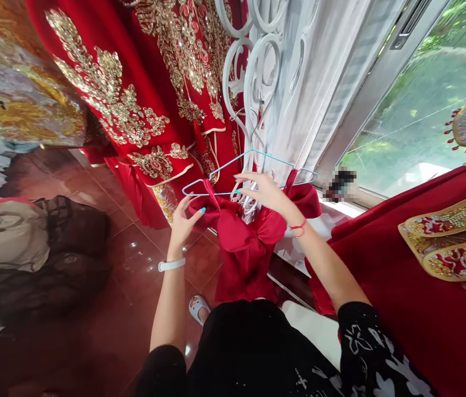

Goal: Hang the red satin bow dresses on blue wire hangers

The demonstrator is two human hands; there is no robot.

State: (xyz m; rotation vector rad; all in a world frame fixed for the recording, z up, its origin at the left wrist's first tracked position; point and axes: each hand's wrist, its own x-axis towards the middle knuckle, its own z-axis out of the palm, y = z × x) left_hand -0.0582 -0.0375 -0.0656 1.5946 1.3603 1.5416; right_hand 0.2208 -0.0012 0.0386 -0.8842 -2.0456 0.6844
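Note:
A red dress (243, 240) with a gathered bow-like bodice hangs by its thin straps from a light-blue hanger (233, 163). My left hand (183, 223) is at the dress's left shoulder piece, with the thumb in front and the other fingers partly hidden at its edge, pinching the cloth beside the strap. Above the bodice, my right hand (264, 192) reaches leftward with its fingers stretched out and apart, close to the hanger's lower bar. Nothing shows in its fingers. The hanger's hook is up against a white scrolled metal stand (263, 58).
Red garments with gold embroidery (109, 88) hang at the upper left. Dark bags (74, 242) lie on the tiled floor (134, 275). To the right are a window (415, 110) and another red embroidered garment (365, 237). A white curtain (332, 66) hangs behind the stand.

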